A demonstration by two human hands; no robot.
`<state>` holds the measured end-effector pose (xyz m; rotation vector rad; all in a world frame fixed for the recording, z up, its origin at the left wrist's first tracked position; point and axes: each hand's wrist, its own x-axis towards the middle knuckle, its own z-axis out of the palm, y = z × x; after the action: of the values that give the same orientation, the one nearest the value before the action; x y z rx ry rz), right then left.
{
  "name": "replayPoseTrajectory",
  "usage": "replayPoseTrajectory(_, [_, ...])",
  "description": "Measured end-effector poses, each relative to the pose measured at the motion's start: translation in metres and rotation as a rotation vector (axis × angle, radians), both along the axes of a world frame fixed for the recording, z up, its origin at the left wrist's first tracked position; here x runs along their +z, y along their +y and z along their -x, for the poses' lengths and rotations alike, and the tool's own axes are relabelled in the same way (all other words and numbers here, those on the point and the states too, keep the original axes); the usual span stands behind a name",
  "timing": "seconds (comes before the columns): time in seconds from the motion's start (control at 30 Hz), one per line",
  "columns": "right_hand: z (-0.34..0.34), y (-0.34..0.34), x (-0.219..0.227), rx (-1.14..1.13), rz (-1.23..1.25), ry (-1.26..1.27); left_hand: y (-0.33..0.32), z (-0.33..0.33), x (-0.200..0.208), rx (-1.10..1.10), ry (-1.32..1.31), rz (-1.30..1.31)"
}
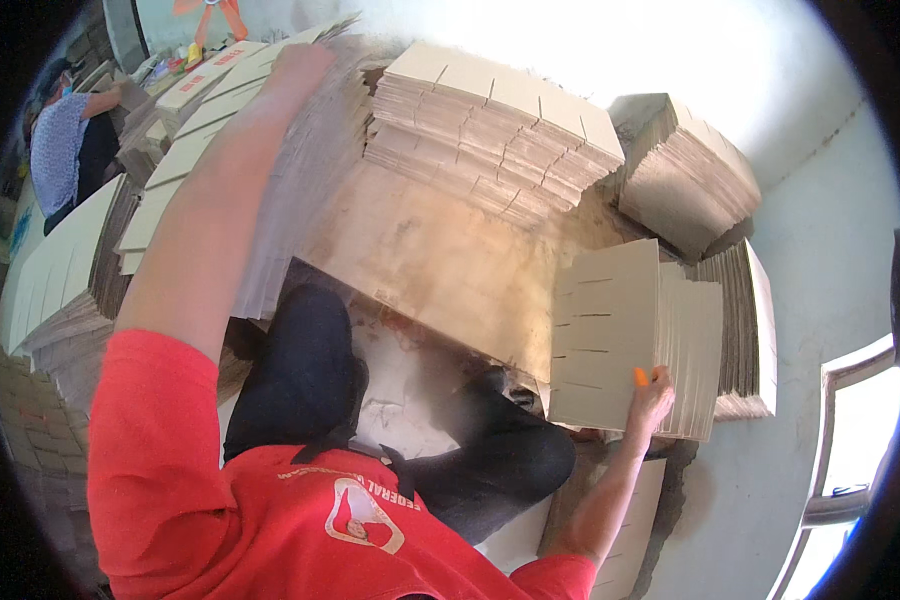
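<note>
My left arm stretches far to the upper left. My left hand [305,62] is at the far end of a tall stack of slotted cardboard sheets [175,205]; it is pale and blurred, and its fingers cannot be made out. To the right, my right hand [652,402] is closed at the edge of an upright slotted cardboard sheet [605,330]. More cardboard sheets [692,350] stand fanned right behind that one. A small orange thing [641,377] shows at the fingers of this hand; whether it is worn or held cannot be told.
A brown board [440,270] lies before my bent legs. Behind it rises a broad cardboard pile [500,120], with another pile [685,180] by the wall. A bundle [740,320] stands right of my right hand. At far left, another person [62,150] works beside more stacks.
</note>
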<state>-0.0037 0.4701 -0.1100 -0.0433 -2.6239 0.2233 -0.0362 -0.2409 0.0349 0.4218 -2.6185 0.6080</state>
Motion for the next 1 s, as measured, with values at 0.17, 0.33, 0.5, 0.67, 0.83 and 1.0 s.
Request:
replayPoseTrajectory(0.17, [0.001,0.033,-0.003,0.060,0.291,0.264,0.007,0.019,-0.035,0.058,-0.256,-0.056])
replayPoseTrajectory(0.33, [0.004,-0.030,0.040,0.296,1.112,0.529,0.004,0.016,-0.018,-0.064,-0.034,-0.062])
replayPoseTrajectory(0.5, [0.024,-0.053,0.054,0.374,1.082,0.337,0.111,0.057,-0.018,-0.343,0.251,-0.254])
replayPoseTrajectory(0.67, [0.056,-0.108,0.068,0.540,1.310,0.502,0.179,0.101,-0.022,-0.761,0.230,-0.406])
replayPoseTrajectory(0.83, [0.062,-0.134,0.081,0.298,0.996,0.295,0.215,0.155,-0.038,-0.764,0.185,-0.332])
replayPoseTrajectory(1.0, [0.061,-0.133,0.060,0.159,1.308,0.128,0.250,0.197,-0.053,-0.638,0.038,-0.207])
